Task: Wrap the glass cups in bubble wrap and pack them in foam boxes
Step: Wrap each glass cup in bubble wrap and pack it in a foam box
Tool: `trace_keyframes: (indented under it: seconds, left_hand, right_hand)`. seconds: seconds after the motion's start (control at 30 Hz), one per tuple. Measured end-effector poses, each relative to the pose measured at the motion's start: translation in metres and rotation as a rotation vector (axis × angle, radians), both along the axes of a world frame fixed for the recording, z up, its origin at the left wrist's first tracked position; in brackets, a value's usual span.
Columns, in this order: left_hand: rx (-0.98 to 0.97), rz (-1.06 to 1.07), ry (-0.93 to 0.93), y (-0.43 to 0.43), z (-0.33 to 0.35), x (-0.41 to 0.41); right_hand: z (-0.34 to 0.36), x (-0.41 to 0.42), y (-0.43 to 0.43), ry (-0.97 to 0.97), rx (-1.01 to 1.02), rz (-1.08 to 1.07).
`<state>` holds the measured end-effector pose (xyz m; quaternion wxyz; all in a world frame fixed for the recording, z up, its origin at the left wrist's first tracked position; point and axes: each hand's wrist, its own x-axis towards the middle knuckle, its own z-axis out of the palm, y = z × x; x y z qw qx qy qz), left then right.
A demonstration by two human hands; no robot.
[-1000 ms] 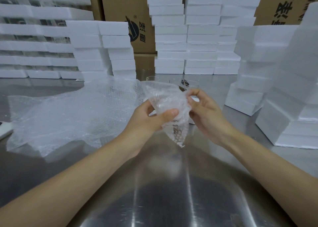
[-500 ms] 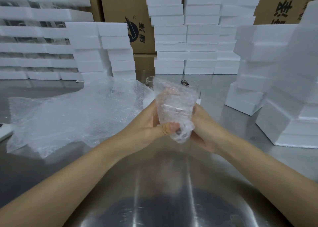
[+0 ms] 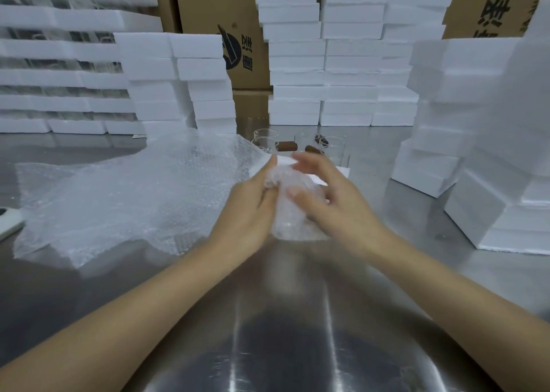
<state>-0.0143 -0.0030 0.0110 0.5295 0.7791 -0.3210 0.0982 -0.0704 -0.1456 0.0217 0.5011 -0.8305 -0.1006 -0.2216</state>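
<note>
Left hand (image 3: 247,210) grips one bubble-wrapped cup (image 3: 293,216), right hand (image 3: 336,207) presses it, fingers loose; bare cups (image 3: 265,143) beyond it await wrapping.

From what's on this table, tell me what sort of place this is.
Most likely a packing station in a warehouse or small factory: foam boxes stacked all round, printed cartons behind them, and bubble wrap heaped on the steel table beside bare glass cups.
</note>
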Motion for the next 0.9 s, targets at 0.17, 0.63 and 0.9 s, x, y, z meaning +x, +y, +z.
trace_keyframes:
  seconds: [0.17, 0.63, 0.9]
  left_hand:
    - [-0.653, 0.052, 0.355, -0.001, 0.012, 0.005]
    - [0.084, -0.079, 0.202, -0.021, -0.012, -0.043]
    - [0.187, -0.030, -0.065, -0.009, -0.003, -0.017]
  right_hand:
    - [0.002, 0.012, -0.001, 0.093, 0.675, 0.318]
    - [-0.019, 0.016, -0.011, -0.039, 0.286, -0.173]
    - [-0.020, 0.011, 0.003, -0.085, -0.157, -0.212]
